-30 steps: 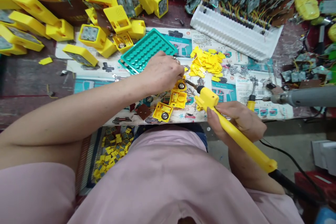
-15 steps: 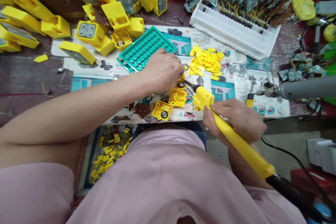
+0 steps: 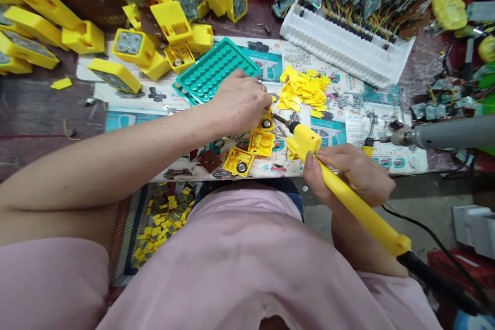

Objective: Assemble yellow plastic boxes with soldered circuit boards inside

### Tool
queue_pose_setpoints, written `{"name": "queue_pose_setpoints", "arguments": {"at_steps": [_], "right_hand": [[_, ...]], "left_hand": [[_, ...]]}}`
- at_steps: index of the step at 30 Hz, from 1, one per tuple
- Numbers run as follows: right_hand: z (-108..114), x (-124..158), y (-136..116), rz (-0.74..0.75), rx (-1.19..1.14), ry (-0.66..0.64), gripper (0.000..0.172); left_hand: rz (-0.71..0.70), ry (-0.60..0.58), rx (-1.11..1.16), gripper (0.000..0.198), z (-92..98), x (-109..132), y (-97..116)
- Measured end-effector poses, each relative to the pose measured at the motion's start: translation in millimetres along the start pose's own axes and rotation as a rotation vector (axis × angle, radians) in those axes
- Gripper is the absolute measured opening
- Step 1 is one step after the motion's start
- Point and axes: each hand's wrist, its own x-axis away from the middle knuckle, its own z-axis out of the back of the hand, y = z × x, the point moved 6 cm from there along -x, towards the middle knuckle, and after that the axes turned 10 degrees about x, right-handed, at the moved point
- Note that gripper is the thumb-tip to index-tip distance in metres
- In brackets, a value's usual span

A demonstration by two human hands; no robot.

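Note:
My left hand (image 3: 240, 103) is closed over a small yellow plastic housing (image 3: 266, 122) with a round speaker in it, pinning it to the paper-covered bench. My right hand (image 3: 353, 172) grips a yellow soldering iron (image 3: 340, 191); its metal tip points left at that housing, just short of my left fingers. Two more small yellow housings (image 3: 262, 143) (image 3: 238, 161) lie right below the held one. A brown circuit board (image 3: 211, 161) lies beside them.
A teal dimpled tray (image 3: 214, 72) sits behind my left hand, with a heap of small yellow clips (image 3: 303, 92) to its right. Large yellow casings (image 3: 127, 46) pile at the back left. A white slotted rack (image 3: 344, 49) of wired boards stands back right. A grey rotary tool (image 3: 444, 134) juts in from the right.
The soldering iron's tip moved in against the housing under my left hand, then drew back slightly to the right. My left hand stayed on the housing.

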Motion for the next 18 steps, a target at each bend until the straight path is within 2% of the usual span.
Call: {"name": "queue_pose_setpoints", "arguments": {"at_steps": [2, 5, 7, 9, 11, 14, 16, 18], "right_hand": [[1.9, 2.2, 3.7, -0.034, -0.012, 0.033, 0.023], [9.7, 8.1, 13.7, -0.182, -0.034, 0.165, 0.033], [15.9, 12.7, 16.2, -0.225, -0.060, 0.266, 0.041], [19.6, 16.1, 15.8, -0.212, -0.078, 0.297, 0.048], [21.0, 18.8, 16.3, -0.204, -0.056, 0.266, 0.054], [21.9, 21.7, 19.8, -0.237, -0.026, 0.241, 0.050], [22.0, 22.4, 18.7, -0.235, -0.062, 0.299, 0.049], [18.3, 23.4, 16.2, -0.257, -0.118, 0.356, 0.054]], "left_hand": [[0.004, -0.017, -0.042, 0.026, -1.9, -0.9, 1.5], [0.002, -0.014, -0.036, 0.028, -2.5, -2.8, 3.2], [0.014, 0.017, 0.032, 0.029, 3.3, -0.9, 1.7], [0.047, 0.066, 0.093, 0.029, 15.8, 8.3, -2.8], [0.087, 0.121, 0.128, 0.029, 32.1, 27.5, -9.0], [0.129, 0.152, 0.153, 0.028, 48.1, 68.5, -18.6], [0.154, 0.147, 0.190, 0.026, 46.4, 94.3, -23.1], [0.194, 0.145, 0.217, 0.027, 35.2, 112.5, -25.2]]}}
